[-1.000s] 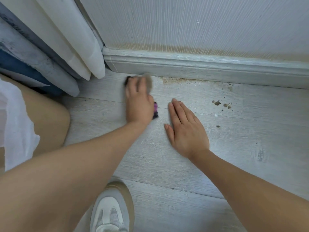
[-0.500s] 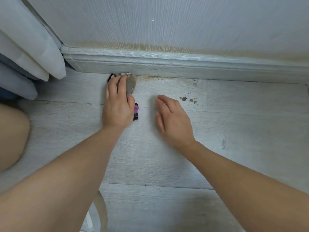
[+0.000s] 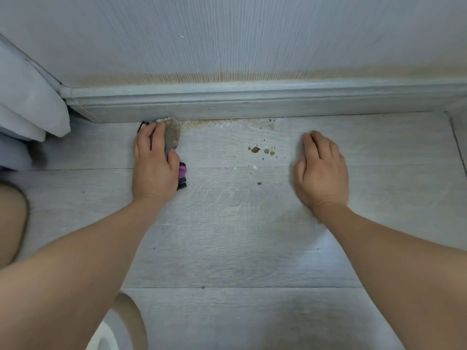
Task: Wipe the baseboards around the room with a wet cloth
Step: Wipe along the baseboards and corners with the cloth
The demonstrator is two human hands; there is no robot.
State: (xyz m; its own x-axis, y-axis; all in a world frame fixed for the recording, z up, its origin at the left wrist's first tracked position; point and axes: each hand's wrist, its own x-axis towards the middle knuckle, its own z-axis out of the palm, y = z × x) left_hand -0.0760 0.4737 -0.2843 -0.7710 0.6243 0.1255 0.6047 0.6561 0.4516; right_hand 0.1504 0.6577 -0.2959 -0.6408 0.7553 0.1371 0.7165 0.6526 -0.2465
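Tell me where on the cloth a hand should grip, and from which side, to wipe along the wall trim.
Probably the near end of the cloth, from above and from the room side, much as the left hand holds it now. It lies flat on the floor, its dirty far edge against the baseboard; the pink and black end by the thumb is free. The right hand rests flat on the floor.

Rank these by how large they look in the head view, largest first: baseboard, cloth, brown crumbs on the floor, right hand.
1. baseboard, spanning nearly the whole frame
2. right hand
3. cloth, though the left hand covers much of it
4. brown crumbs
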